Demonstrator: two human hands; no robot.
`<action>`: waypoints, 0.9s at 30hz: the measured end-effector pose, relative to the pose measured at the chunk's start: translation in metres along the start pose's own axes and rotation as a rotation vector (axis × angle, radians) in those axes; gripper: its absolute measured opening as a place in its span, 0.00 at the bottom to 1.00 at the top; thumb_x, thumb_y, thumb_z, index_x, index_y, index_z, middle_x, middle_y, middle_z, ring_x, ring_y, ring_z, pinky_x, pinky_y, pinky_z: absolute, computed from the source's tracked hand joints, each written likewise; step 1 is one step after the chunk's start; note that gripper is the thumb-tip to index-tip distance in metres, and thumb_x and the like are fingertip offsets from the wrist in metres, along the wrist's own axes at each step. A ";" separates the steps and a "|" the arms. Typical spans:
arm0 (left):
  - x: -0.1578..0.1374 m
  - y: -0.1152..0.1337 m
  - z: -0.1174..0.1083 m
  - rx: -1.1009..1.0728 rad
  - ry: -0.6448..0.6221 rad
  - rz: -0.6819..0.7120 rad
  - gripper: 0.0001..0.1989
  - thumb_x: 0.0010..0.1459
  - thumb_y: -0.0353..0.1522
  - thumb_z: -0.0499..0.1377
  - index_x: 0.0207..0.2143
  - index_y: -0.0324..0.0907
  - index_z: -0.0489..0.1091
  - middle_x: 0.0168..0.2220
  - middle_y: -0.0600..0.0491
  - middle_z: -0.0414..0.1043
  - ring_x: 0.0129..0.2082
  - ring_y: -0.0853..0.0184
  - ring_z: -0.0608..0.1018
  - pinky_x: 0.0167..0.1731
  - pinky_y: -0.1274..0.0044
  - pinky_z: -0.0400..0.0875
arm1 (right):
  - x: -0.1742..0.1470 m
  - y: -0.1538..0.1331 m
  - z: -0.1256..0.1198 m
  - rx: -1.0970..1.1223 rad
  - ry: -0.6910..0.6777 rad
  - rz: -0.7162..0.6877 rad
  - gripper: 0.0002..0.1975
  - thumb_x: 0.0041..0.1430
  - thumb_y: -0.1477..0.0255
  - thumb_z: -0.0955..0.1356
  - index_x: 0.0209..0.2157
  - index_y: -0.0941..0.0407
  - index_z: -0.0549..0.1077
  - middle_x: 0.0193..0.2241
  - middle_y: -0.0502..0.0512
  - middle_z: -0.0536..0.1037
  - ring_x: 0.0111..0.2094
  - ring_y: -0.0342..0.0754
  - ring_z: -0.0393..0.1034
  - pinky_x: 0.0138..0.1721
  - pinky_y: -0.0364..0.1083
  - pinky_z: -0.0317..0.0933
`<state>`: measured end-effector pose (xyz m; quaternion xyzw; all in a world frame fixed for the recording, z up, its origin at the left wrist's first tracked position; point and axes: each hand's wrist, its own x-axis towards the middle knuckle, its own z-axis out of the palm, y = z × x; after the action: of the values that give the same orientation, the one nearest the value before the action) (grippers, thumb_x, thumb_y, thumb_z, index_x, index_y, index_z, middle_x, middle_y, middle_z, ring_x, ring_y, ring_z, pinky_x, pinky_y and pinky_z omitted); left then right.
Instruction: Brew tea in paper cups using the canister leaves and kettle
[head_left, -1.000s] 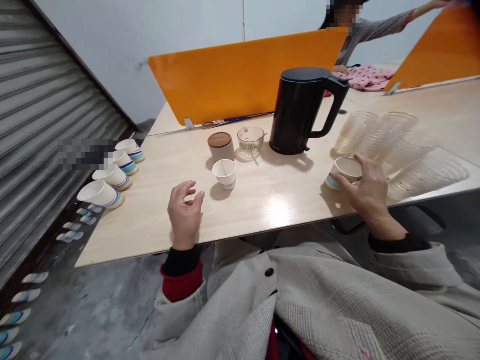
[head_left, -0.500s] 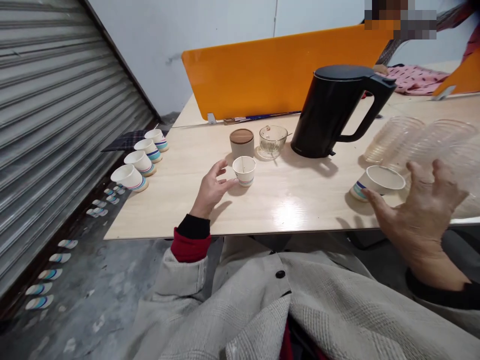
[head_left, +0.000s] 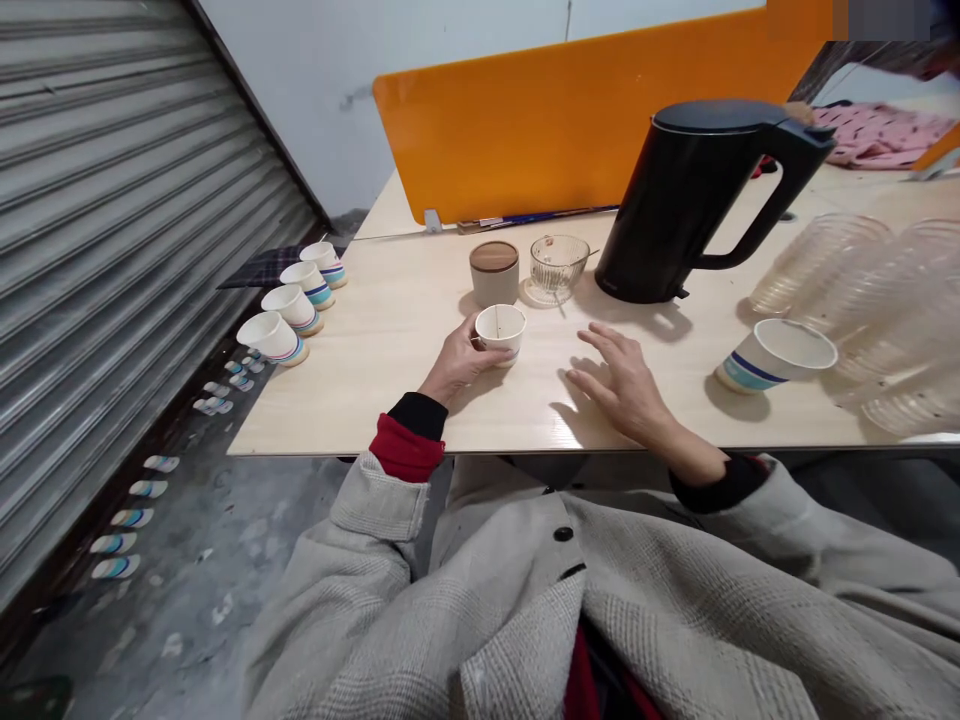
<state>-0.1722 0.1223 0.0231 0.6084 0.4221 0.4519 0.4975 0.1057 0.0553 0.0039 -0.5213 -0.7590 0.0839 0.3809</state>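
Observation:
My left hand [head_left: 466, 360] is closed around a small white paper cup [head_left: 501, 326] that stands upright on the table, with a thin dark line, perhaps a stick or wick, inside it. To its right, my right hand [head_left: 619, 385] hovers over the tabletop, fingers spread and holding nothing. Just behind the cup sits a grey jar [head_left: 495, 285] with a wooden lid. Beside that jar is a ribbed glass bowl [head_left: 559, 265] with a thin handle sticking out. Another paper cup [head_left: 780, 355], striped blue, stands farther right.
A black kettle [head_left: 675, 210] stands behind my right hand. Stacked clear plastic cups [head_left: 892, 300] lie at the right. Several paper cups [head_left: 289, 310] line the table's left edge; more cups [head_left: 124, 540] stand on the floor. An orange divider [head_left: 540, 130] crosses the back, with a person beyond.
My left hand has closed on the small paper cup. My right hand has moved left, away from the striped cup at the right. The view has shifted slightly.

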 end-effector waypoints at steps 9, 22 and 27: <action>-0.014 -0.001 0.011 -0.031 -0.018 0.039 0.43 0.47 0.38 0.77 0.64 0.40 0.69 0.62 0.39 0.77 0.62 0.51 0.79 0.63 0.60 0.74 | 0.041 -0.011 0.040 -0.112 -0.250 0.027 0.36 0.69 0.59 0.65 0.72 0.62 0.63 0.71 0.73 0.67 0.71 0.70 0.62 0.71 0.69 0.57; -0.037 -0.017 -0.024 0.696 0.235 -0.067 0.37 0.65 0.33 0.58 0.76 0.39 0.57 0.79 0.38 0.54 0.79 0.48 0.57 0.78 0.54 0.51 | 0.033 -0.024 0.062 -0.307 -0.319 0.040 0.36 0.74 0.62 0.57 0.75 0.69 0.55 0.76 0.77 0.57 0.77 0.70 0.51 0.75 0.71 0.48; -0.046 -0.017 -0.002 1.038 0.076 -0.107 0.33 0.74 0.41 0.49 0.76 0.35 0.57 0.80 0.35 0.48 0.81 0.42 0.48 0.78 0.46 0.38 | 0.036 -0.027 0.064 -0.351 -0.419 0.058 0.38 0.75 0.58 0.56 0.75 0.68 0.57 0.77 0.76 0.54 0.79 0.71 0.47 0.76 0.72 0.43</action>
<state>-0.1861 0.0812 0.0011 0.7356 0.6388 0.1791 0.1371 0.0374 0.0909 -0.0088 -0.5721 -0.8090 0.0680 0.1170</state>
